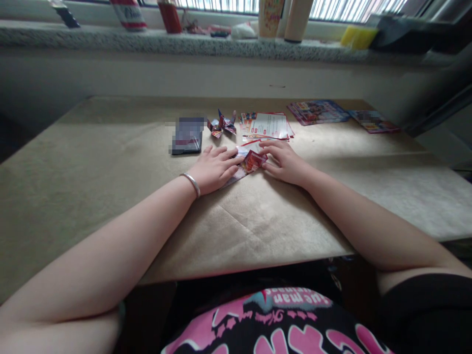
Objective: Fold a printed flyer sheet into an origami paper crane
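Note:
A partly folded sheet of printed paper (253, 161), with a red picture on its raised flap, lies on the table between my two hands. My left hand (214, 169), a silver bangle at its wrist, lies flat with fingers spread, its fingertips pressing the sheet's left side. My right hand (282, 160) has its fingers curved at the sheet's right end, the flap's corner between thumb and forefinger. Just behind stand small folded paper figures (222, 124) with pointed tips. A stack of printed cards (269, 125), white side up, lies behind the sheet.
A dark phone-like device (189, 135), partly blurred, lies left of the folded figures. Colourful printed cards (319, 112) and another pile of them (373, 121) lie at the back right. A stone windowsill (206, 43) with cups and other items runs behind the table (92, 162).

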The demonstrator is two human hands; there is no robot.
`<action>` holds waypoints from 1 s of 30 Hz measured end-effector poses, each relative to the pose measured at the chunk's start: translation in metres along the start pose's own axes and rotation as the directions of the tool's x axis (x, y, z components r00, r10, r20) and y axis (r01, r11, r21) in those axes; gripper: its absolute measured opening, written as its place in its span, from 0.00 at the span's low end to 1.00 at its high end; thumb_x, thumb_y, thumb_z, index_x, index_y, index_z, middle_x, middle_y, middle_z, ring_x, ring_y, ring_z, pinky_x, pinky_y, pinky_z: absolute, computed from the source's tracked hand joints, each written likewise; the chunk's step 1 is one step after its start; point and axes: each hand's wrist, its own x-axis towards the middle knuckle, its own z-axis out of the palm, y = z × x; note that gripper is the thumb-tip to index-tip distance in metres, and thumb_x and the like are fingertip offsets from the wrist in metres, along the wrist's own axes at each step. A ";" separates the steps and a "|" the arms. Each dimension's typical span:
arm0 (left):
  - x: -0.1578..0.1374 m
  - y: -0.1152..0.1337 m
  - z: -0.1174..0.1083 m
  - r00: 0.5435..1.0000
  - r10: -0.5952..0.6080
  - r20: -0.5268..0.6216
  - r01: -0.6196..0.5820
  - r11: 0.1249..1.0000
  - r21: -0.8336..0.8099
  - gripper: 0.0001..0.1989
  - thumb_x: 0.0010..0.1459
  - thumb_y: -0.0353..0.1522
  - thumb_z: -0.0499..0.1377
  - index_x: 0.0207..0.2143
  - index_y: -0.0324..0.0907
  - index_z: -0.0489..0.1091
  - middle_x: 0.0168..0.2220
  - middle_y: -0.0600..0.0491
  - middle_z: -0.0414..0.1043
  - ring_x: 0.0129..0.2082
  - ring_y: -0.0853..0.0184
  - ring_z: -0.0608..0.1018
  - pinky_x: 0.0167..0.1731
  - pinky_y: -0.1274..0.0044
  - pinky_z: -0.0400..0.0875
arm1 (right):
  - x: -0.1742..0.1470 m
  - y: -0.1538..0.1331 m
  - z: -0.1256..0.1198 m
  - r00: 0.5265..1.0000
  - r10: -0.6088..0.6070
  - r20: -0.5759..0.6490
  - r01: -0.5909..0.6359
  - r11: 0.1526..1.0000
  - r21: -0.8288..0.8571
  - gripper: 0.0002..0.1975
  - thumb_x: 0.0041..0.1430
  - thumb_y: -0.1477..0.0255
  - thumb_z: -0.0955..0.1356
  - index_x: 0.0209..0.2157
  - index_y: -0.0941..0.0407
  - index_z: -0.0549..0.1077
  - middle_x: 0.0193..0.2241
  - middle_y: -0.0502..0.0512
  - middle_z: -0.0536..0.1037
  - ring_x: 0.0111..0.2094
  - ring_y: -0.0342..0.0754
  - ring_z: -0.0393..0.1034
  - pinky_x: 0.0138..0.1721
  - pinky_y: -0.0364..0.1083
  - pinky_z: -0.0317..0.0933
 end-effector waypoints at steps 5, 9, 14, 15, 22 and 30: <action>0.000 -0.004 -0.002 1.000 -0.002 -0.030 0.001 0.999 -0.041 0.28 0.71 0.42 0.36 0.66 0.52 0.62 0.69 0.54 0.57 0.68 0.50 0.58 0.66 0.49 0.45 | 0.002 -0.009 -0.009 0.999 -0.018 0.035 0.014 0.995 0.099 0.19 0.70 0.61 0.57 0.37 0.53 0.77 0.43 0.56 0.81 0.52 0.53 0.70 0.60 0.57 0.58; 0.000 -0.005 -0.001 0.992 0.021 -0.122 -0.023 1.000 -0.015 0.27 0.70 0.44 0.40 0.61 0.51 0.69 0.61 0.49 0.68 0.66 0.50 0.61 0.66 0.50 0.46 | 0.002 -0.012 -0.013 0.997 -0.003 0.081 -0.003 0.997 0.078 0.26 0.72 0.61 0.53 0.29 0.53 0.76 0.38 0.55 0.82 0.48 0.52 0.72 0.58 0.56 0.59; 0.001 -0.005 0.001 0.977 0.019 -0.211 -0.017 1.000 0.010 0.24 0.65 0.45 0.52 0.57 0.46 0.72 0.51 0.45 0.72 0.59 0.52 0.68 0.67 0.55 0.48 | 0.001 -0.010 -0.013 0.991 0.024 0.129 -0.013 0.996 -0.089 0.12 0.64 0.62 0.66 0.32 0.53 0.76 0.41 0.56 0.81 0.50 0.55 0.70 0.57 0.57 0.60; 0.001 -0.005 0.001 0.977 0.025 -0.214 -0.022 1.000 0.015 0.24 0.65 0.44 0.53 0.58 0.44 0.71 0.51 0.45 0.72 0.57 0.53 0.70 0.67 0.55 0.50 | 0.001 -0.009 -0.013 0.991 0.022 0.136 -0.006 0.993 -0.121 0.10 0.62 0.61 0.68 0.34 0.53 0.77 0.43 0.57 0.81 0.52 0.56 0.70 0.58 0.57 0.60; 0.002 -0.005 0.004 0.988 0.033 -0.154 -0.034 0.999 -0.004 0.31 0.67 0.44 0.49 0.68 0.40 0.56 0.66 0.43 0.61 0.66 0.52 0.62 0.68 0.57 0.48 | -0.004 -0.002 -0.008 0.982 -0.004 0.190 0.042 0.980 -0.192 0.28 0.58 0.56 0.71 0.56 0.54 0.73 0.57 0.60 0.73 0.61 0.60 0.61 0.64 0.60 0.55; 0.005 -0.010 0.004 0.989 -0.010 -0.146 -0.018 0.982 -0.186 0.35 0.67 0.45 0.46 0.70 0.37 0.49 0.61 0.40 0.66 0.62 0.54 0.67 0.67 0.58 0.50 | -0.005 -0.005 -0.006 0.971 0.033 0.237 0.034 0.961 -0.274 0.29 0.61 0.52 0.67 0.60 0.50 0.71 0.63 0.59 0.67 0.66 0.62 0.54 0.66 0.63 0.53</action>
